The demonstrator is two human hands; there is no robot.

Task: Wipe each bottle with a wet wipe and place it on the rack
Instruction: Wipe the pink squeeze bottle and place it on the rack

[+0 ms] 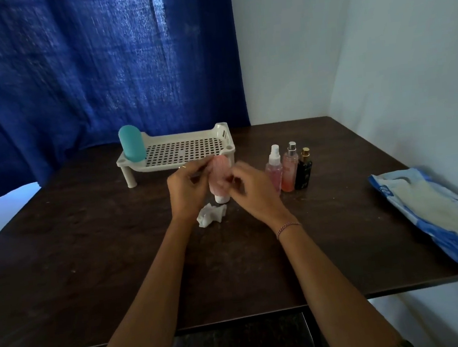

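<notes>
Well, your table [90, 259] carried quite a few things around the work. The white rack [181, 152] stood at the far side in front of the blue curtain [87, 75], with a teal bottle [132, 144] upright on its left end. Three spray bottles stood close together to the right of your hands: a clear pink one [274, 170], a pink one with a silver cap [291, 173] and a dark one with a gold cap [304, 172]. A crumpled wipe [211, 215] lay on the table just below your hands, and the blue wipe pack [436, 217] lay near the right edge, well apart from the rest. You held the pink bottle [218, 175] between both hands in front of the rack, white cap downward and close to the table; I could not tell whether the cap touched it. Your left hand [188, 185] had its fingers curled and pinched the bottle's upper part, with a ring showing on one finger. Your right hand [251, 189] was blurred, fingers curled against the bottle's middle, a thin bracelet [288, 227] on the wrist. Both forearms reached forward over the near edge. The rack's perforated floor lay open right of the teal bottle, and bare table stretched to your left.
</notes>
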